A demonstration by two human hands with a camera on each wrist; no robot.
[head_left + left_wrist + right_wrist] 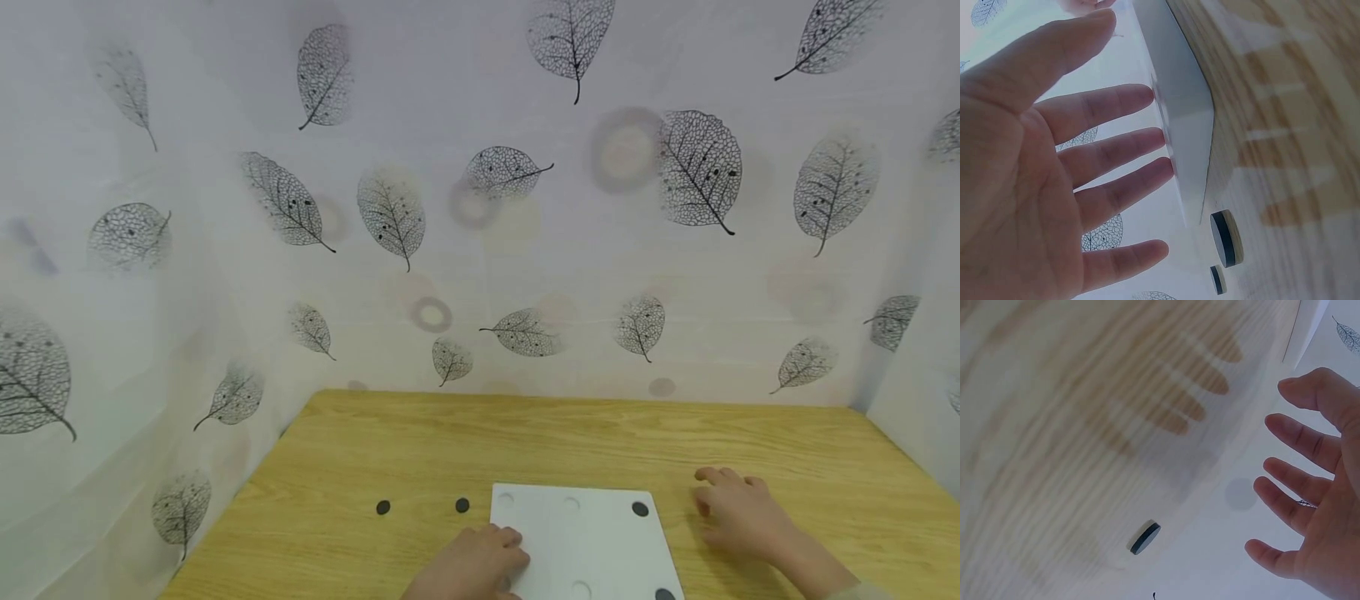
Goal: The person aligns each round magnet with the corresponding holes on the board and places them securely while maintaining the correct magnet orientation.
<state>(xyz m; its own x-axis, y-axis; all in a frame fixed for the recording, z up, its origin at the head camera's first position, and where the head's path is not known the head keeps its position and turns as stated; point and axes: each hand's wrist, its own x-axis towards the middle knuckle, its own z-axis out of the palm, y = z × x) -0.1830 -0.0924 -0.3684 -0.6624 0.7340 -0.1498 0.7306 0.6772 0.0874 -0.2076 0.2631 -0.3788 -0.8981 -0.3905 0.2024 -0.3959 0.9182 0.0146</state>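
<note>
Our hands flank the board (592,533).
Left hand (468,567) touches its left edge, fingers (1116,147) straight; right hand (738,512) hovers right of it, fingers spread, empty.

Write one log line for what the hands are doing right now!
left hand: open, on white board | right hand: open, on table | black discs: untouched

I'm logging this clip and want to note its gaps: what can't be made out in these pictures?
- Head view: the board's near edge and the lowest disc are cut by the frame's bottom edge.
- Head view: the left hand covers the board's near left corner; whatever lies beneath is hidden.
- Head view: the right hand hides the table under it.
- Left wrist view: the board's top face is hidden; only its edge shows.
</note>
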